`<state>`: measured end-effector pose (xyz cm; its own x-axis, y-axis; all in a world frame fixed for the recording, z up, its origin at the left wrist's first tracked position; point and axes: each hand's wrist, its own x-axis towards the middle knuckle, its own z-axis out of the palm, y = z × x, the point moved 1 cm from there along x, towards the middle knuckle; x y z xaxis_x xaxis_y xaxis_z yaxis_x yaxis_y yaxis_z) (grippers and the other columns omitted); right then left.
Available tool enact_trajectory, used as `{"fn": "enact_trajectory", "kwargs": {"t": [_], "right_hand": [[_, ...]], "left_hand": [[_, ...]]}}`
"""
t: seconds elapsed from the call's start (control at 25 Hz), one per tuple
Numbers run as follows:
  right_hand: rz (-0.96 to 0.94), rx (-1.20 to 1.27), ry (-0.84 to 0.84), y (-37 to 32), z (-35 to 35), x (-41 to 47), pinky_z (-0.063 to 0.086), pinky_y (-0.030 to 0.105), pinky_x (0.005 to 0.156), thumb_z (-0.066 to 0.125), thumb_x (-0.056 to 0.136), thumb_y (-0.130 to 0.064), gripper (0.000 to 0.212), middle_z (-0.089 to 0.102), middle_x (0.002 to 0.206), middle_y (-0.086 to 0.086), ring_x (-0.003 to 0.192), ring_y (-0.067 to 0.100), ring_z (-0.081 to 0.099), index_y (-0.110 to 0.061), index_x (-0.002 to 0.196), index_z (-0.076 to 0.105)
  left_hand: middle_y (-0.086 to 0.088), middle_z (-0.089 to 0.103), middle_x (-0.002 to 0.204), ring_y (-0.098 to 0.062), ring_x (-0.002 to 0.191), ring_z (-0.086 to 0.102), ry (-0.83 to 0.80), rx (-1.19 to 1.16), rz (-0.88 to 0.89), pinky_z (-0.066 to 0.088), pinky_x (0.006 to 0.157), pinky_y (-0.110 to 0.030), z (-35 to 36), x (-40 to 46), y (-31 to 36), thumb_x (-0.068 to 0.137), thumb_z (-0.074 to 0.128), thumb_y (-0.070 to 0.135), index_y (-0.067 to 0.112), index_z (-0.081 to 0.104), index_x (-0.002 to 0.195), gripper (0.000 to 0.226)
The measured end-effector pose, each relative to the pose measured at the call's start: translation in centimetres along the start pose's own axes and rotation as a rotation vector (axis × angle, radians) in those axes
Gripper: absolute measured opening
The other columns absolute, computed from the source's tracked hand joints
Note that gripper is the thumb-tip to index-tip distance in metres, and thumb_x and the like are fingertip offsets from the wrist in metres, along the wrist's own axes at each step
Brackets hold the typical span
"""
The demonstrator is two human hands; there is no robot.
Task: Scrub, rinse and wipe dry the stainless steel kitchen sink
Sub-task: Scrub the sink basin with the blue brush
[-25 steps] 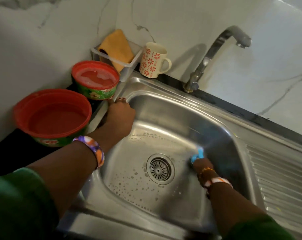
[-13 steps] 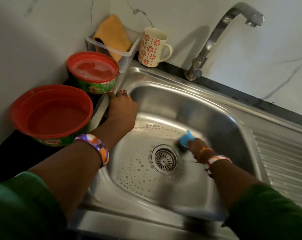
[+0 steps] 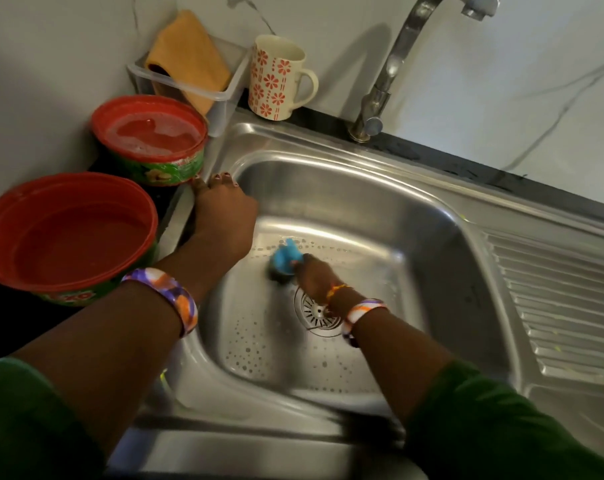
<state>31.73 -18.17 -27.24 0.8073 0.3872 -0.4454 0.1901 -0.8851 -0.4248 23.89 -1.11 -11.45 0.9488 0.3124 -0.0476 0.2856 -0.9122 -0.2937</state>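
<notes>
The stainless steel sink fills the middle of the view, its floor dotted with soap bubbles around the drain. My right hand is down in the basin and grips a blue scrubbing sponge, pressing it on the floor just left of and beyond the drain. My left hand rests on the sink's left rim, fingers laid over the edge near the back corner. The tap stands at the back; no water runs from it.
Two red tubs sit left of the sink: an empty one in front, a soapy one behind. A clear holder with an orange cloth and a flowered mug stand at the wall. The ribbed drainboard lies right.
My right hand has swept the blue sponge across the basin floor from the right of the drain to its far left. My left hand has stayed on the rim.
</notes>
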Motion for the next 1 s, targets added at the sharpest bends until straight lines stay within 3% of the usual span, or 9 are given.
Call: {"fn": "enact_trajectory", "kwargs": {"t": [0.08,0.2,0.24,0.36,0.56,0.68,0.76,0.92,1.0], "right_hand": [[0.103,-0.003,0.241,1.2,-7.1,-6.1,0.038,0.035,0.100,0.035,0.101,-0.022,0.039,0.053,0.131,0.020,0.119,0.034,0.052,0.002,0.129,0.049],[0.503,0.149,0.266,8.1,-8.7,-2.5,0.048,0.034,0.092,0.045,0.096,-0.020,0.039,0.053,0.133,0.018,0.102,0.030,0.061,-0.002,0.131,0.050],[0.500,0.081,0.136,7.8,-8.2,-1.9,0.051,0.032,0.088,0.045,0.095,-0.018,0.039,0.054,0.133,0.017,0.105,0.030,0.061,-0.003,0.131,0.050],[0.314,0.219,0.054,-1.3,-7.0,-1.5,0.049,0.005,0.063,0.038,0.099,-0.009,0.039,0.047,0.138,0.014,0.127,0.033,0.046,0.003,0.136,0.042],[-0.062,0.046,-0.041,-12.6,-3.5,-2.5,0.040,0.019,0.068,0.038,0.100,-0.013,0.037,0.047,0.137,0.018,0.105,0.028,0.050,-0.003,0.135,0.043],[-0.204,-0.116,-0.443,-9.1,-1.0,-7.3,0.043,0.027,0.060,0.040,0.100,-0.029,0.034,0.063,0.099,0.014,0.072,0.025,0.051,-0.010,0.125,0.053],[-0.272,-0.139,-0.753,-7.4,-0.2,-10.5,0.040,0.025,0.056,0.042,0.100,-0.031,0.026,0.060,0.087,0.011,0.069,0.022,0.048,-0.014,0.114,0.056],[-0.429,-0.054,-0.260,-8.3,-4.0,-4.7,0.040,0.003,0.070,0.045,0.099,-0.019,0.020,0.062,0.094,0.006,0.070,-0.013,0.056,-0.006,0.104,0.059],[-0.337,-0.122,-0.034,-8.0,-7.2,-1.4,0.040,0.017,0.090,0.046,0.097,-0.015,0.030,0.060,0.117,0.017,0.106,0.004,0.061,0.001,0.121,0.055]], "left_hand": [[-0.017,0.042,0.137,-0.030,0.129,0.038,0.033,0.032,0.024,0.029,0.108,-0.050,0.4,0.2,-0.1,0.091,0.048,0.014,0.006,0.051,0.129,0.040],[-0.019,0.041,0.138,-0.032,0.128,0.038,0.037,0.040,0.044,0.029,0.108,-0.050,0.5,-0.1,-0.1,0.090,0.049,0.015,0.003,0.049,0.130,0.042],[-0.019,0.040,0.139,-0.032,0.129,0.037,0.043,0.055,0.048,0.029,0.108,-0.050,0.4,-0.2,0.0,0.089,0.051,0.016,0.003,0.047,0.132,0.045],[-0.020,0.034,0.145,-0.032,0.134,0.032,0.027,0.056,0.045,0.026,0.109,-0.050,0.4,-0.2,-0.1,0.089,0.054,0.017,0.002,0.042,0.136,0.051],[-0.020,0.031,0.147,-0.032,0.136,0.030,0.032,0.003,0.042,0.025,0.109,-0.049,0.3,-0.1,-0.1,0.095,0.044,0.016,0.001,0.037,0.139,0.046],[-0.020,0.036,0.143,-0.033,0.132,0.034,0.025,0.017,0.038,0.027,0.107,-0.051,0.4,-0.1,-0.3,0.092,0.047,0.011,0.000,0.042,0.135,0.045],[-0.021,0.037,0.142,-0.033,0.131,0.035,0.017,0.021,0.037,0.027,0.107,-0.051,0.4,0.1,-0.2,0.091,0.048,0.009,-0.001,0.042,0.135,0.046],[-0.021,0.038,0.141,-0.033,0.132,0.034,0.027,0.021,0.045,0.027,0.107,-0.052,0.4,-0.1,-0.3,0.091,0.049,0.011,0.000,0.044,0.133,0.045],[-0.019,0.039,0.140,-0.032,0.131,0.034,0.026,0.028,0.056,0.029,0.106,-0.051,0.3,-0.2,-0.2,0.090,0.051,0.015,0.002,0.046,0.132,0.044]]}}
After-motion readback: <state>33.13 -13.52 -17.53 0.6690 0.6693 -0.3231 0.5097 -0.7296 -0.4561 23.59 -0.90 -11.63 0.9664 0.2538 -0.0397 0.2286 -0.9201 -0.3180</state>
